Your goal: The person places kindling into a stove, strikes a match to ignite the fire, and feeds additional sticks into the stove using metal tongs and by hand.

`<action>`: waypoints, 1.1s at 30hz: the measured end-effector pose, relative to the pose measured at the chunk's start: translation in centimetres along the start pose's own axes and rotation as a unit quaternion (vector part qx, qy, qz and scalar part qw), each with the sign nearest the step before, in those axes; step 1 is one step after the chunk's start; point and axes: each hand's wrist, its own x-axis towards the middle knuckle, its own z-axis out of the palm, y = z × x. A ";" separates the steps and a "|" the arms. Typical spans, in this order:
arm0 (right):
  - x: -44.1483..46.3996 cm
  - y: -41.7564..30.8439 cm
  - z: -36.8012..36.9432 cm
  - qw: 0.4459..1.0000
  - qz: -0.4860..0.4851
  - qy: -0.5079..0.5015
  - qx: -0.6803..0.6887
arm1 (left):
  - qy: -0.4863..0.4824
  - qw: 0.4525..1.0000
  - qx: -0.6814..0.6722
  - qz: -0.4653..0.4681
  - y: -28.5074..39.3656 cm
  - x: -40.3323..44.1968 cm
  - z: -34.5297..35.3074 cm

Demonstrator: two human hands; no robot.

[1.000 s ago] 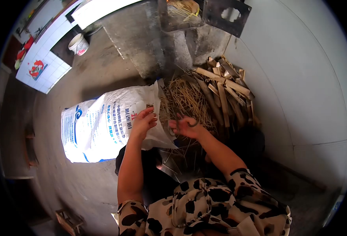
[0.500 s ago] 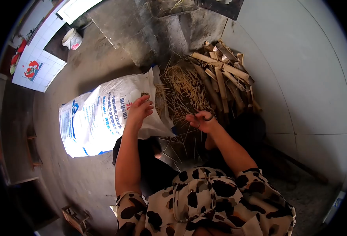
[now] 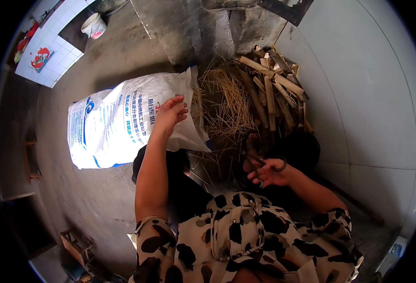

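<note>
My left hand (image 3: 171, 114) is over the open end of a white woven sack (image 3: 118, 118) with blue and red print. Its fingers are loosely stretched, and nothing shows between them. My right hand (image 3: 273, 173) is palm up near my knees, holding dark metal scissors (image 3: 279, 164) by their looped handles. Their blades blend into the dark background, so how far they are spread is unclear. Between the sack's mouth and the firewood lies a heap of thin straw-coloured stalks (image 3: 229, 101).
Split firewood (image 3: 276, 85) is piled against the pale tiled wall (image 3: 359, 85). Behind it stands a rough concrete structure (image 3: 184, 33). A white bucket (image 3: 94, 26) sits at the far left, and a small wooden stool (image 3: 77, 247) at the lower left.
My right hand has drawn back from the stalks toward my body and to the right, with the scissors. A small brown bit at my left fingertips no longer shows; those fingers have straightened.
</note>
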 end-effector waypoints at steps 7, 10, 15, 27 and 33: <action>2.7 -6.5 -5.6 0.994 0.018 -0.018 0.106 | -0.006 1.000 0.015 -0.009 0.0 0.3 0.9; 2.5 -10.5 -3.9 0.989 -0.022 0.021 0.143 | -0.010 1.000 0.020 -0.011 -0.1 0.1 1.0; 3.8 -15.3 -4.1 0.989 -0.053 0.019 0.134 | -0.005 1.000 0.024 -0.017 -0.1 0.2 0.6; 4.3 -15.7 -6.4 0.960 -0.214 -0.061 0.168 | -0.006 0.999 0.034 -0.025 0.1 0.6 0.8; 5.1 -14.1 -6.7 0.969 -0.214 -0.088 0.090 | -0.001 0.999 0.044 -0.019 0.4 0.2 1.1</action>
